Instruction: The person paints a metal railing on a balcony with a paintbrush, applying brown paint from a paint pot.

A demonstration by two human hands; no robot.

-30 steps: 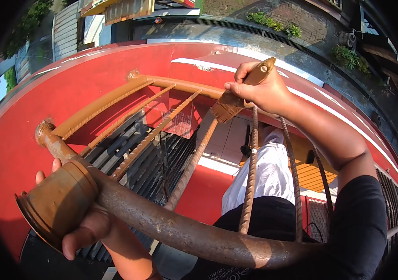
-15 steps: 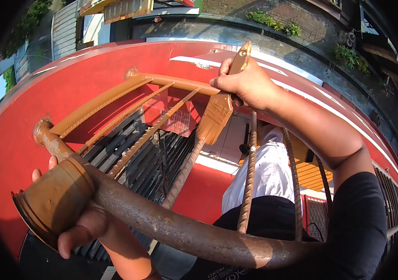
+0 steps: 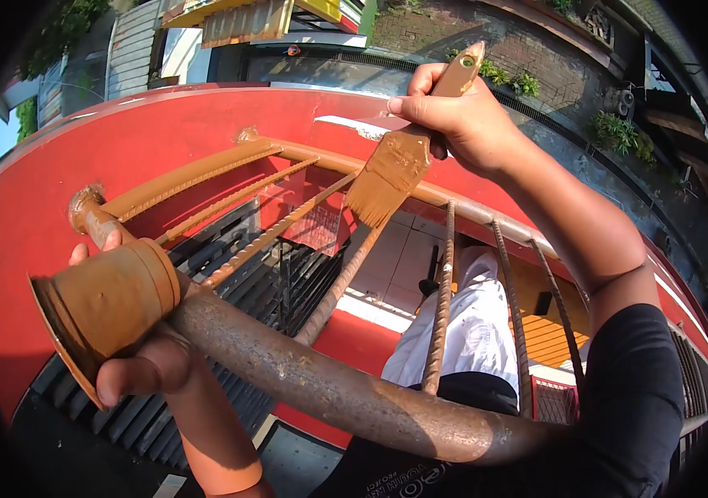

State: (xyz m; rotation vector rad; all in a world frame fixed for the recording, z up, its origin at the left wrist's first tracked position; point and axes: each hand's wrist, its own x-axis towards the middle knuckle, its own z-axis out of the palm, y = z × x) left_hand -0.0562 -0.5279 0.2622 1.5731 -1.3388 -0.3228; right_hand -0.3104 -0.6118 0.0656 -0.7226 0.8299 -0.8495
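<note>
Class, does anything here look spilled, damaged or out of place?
The brown, tapered cup in the left hand has paint smeared outside, suggesting drips; the thick, round metal rail looks blotchy, as if rusted.

A curved metal railing [image 3: 404, 415] juts from a red wall [image 3: 204, 116] that arcs across the left and top of the frame. Its thick near pipe [image 3: 246, 332], bare, rusty brown-gray along most of its length, sweeps from the left down to the lower right. Ribbed rods [image 3: 443, 307] link it to a far pipe [image 3: 296, 153] across the upper middle. Glossy orange-brown paint [image 3: 188, 178] coats the upper-left part, and brush bristles [image 3: 374, 199] meet one rod near the center.
</note>
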